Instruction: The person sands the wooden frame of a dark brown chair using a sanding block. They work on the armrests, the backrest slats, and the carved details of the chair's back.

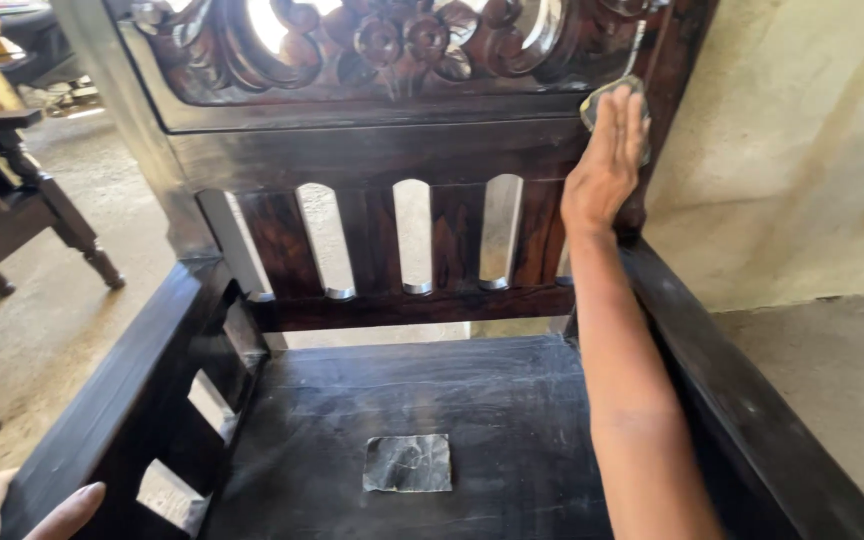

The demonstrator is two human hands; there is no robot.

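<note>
A: Right hand [607,165]?

B: Raised against the upper right of the dark wooden chair [512,420], flat on the back rail just under the carved floral panel [382,45]. A small grey sanding pad [602,98] sits under the fingertips, pressed onto the wood. Fingers [624,120] straight and held together, palm to the surface; not curled round the pad, just pinning it.

A: Forearm?

B: Runs up from the lower right, over the seat, alongside the right armrest [742,400].

A: Left hand [12,510]?

B: Only partly in view at the bottom left corner. It rests at the front end of the left armrest [122,390], thumb lying along the inner edge. The other fingers are cut off by the frame, so I cannot tell if they grip or lie loose.

A: Anything on the seat?

B: One loose square of worn grey sandpaper [408,463], lying flat near the front middle, well apart from both hands. Seat board dusty, pale scuff streaks.

A: Surroundings?

B: Slatted chair back with light showing through the gaps. Concrete floor [832,390] to the right, rough plaster wall [802,140] behind. Another dark furniture piece with turned legs [22,210] stands to the left.
</note>
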